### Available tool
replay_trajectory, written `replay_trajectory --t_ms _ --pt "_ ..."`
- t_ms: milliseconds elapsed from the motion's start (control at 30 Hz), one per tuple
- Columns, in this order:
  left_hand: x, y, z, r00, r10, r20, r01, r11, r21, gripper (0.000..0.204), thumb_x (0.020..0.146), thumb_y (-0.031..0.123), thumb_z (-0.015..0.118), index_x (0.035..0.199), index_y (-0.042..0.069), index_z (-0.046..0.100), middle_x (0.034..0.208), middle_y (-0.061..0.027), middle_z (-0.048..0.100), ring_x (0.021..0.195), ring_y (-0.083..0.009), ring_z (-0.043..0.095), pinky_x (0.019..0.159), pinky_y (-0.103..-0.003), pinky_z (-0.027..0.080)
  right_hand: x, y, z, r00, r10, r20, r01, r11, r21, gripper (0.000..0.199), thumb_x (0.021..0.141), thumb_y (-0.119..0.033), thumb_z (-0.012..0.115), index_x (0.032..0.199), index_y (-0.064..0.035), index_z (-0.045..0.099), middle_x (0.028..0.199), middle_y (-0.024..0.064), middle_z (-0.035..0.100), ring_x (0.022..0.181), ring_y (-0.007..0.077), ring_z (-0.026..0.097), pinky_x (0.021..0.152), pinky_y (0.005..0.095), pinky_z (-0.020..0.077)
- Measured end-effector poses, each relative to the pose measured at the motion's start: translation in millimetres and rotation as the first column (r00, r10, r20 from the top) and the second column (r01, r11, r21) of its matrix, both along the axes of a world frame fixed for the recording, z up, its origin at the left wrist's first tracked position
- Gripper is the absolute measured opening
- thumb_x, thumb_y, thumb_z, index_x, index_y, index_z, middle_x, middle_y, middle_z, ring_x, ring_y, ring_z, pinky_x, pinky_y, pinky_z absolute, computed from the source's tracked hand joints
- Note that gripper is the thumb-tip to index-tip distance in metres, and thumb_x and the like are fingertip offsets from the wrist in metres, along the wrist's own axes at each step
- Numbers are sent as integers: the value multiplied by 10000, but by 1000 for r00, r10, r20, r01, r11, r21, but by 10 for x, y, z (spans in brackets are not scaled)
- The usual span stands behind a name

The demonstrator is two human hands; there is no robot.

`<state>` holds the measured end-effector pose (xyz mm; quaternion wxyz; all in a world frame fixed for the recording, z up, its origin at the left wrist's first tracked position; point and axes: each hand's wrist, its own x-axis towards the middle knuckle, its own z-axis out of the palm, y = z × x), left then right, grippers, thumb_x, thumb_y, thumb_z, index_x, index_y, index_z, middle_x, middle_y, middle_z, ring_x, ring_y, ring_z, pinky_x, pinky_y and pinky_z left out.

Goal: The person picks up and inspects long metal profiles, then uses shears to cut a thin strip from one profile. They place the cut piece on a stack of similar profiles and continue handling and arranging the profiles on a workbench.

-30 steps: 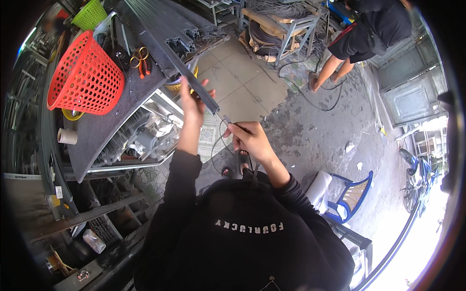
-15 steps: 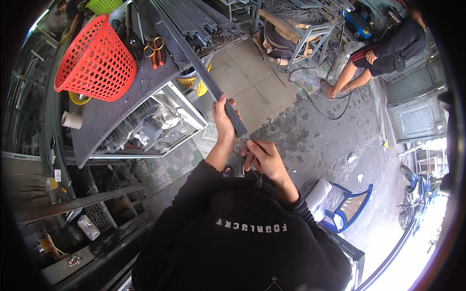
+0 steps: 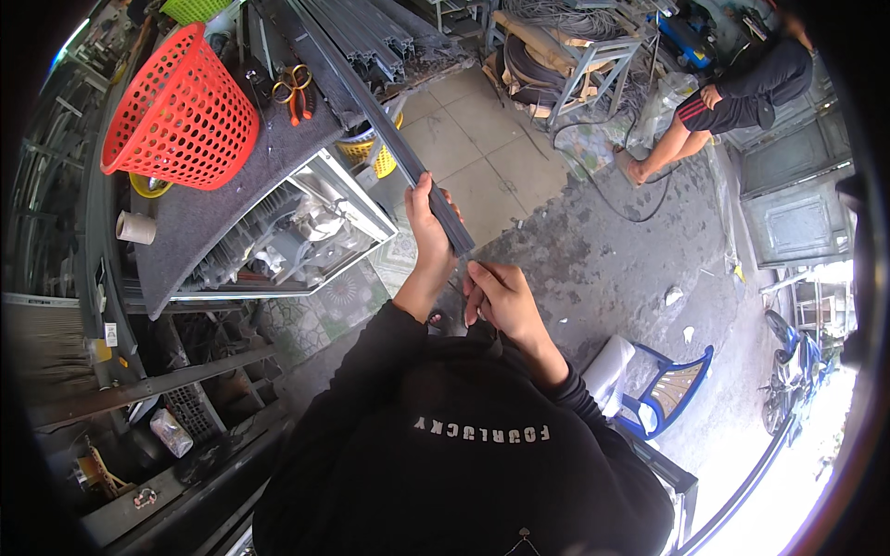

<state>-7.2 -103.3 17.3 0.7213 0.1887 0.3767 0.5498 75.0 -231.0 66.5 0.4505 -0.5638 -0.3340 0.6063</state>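
A grey bench (image 3: 176,250) stands far left. Near, the person's black top (image 3: 464,500) bears white lettering (image 3: 482,434). A long dark bar (image 3: 396,141) slants from the far left; a red basket (image 3: 181,120) sits on the bench. The left hand's (image 3: 428,218) grip is closed around the bar's near end; the right hand (image 3: 499,292), just beside it, is pinched shut, on what I cannot tell. A white label (image 3: 110,334) at left is unreadable.
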Motion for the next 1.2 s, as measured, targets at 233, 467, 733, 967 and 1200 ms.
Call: replay_trajectory --t_ms 233,467,733,967,1200 --pt "9 -11 11 999 -22 33 23 999 -42 616 905 688 474 1212 156 435 737 -10 454 469 -115 453 404 -249 369 28 6 -14 999 5 -33 -6 1000 -17 398 1032 -290 470 782 1 579 516 93 592 398 99 498 404 229 301" --pt "11 -17 23 1000 -19 -14 18 1000 -24 670 926 712 397 1226 116 456 688 -21 475 499 -109 480 438 -253 401 45 -5 -53 998 1 -69 -3 1000 -29 392 1030 -280 488 776 8 565 497 68 542 400 124 503 435 238 383" --pt "13 -48 46 1000 -29 -2 29 1000 -9 634 952 682 374 1227 116 455 688 -21 472 508 -113 478 451 -248 394 51 15 18 989 -41 -139 34 998 -50 384 1028 -276 491 798 20 577 489 64 529 367 97 446 393 223 323" --pt "3 15 30 999 -37 32 38 999 -32 602 955 675 374 1241 150 451 691 -16 464 507 -110 472 455 -246 395 205 117 -91 885 47 -463 -86 994 -63 366 1031 -268 481 830 17 591 477 37 494 356 75 363 374 226 276" --pt "3 25 59 999 -35 6 35 997 -64 605 947 687 377 1230 157 446 667 -15 458 479 -116 464 431 -253 388 38 19 -126 992 -16 -129 29 994 103 383 1038 -301 472 835 0 596 460 1 439 373 68 362 404 236 295"
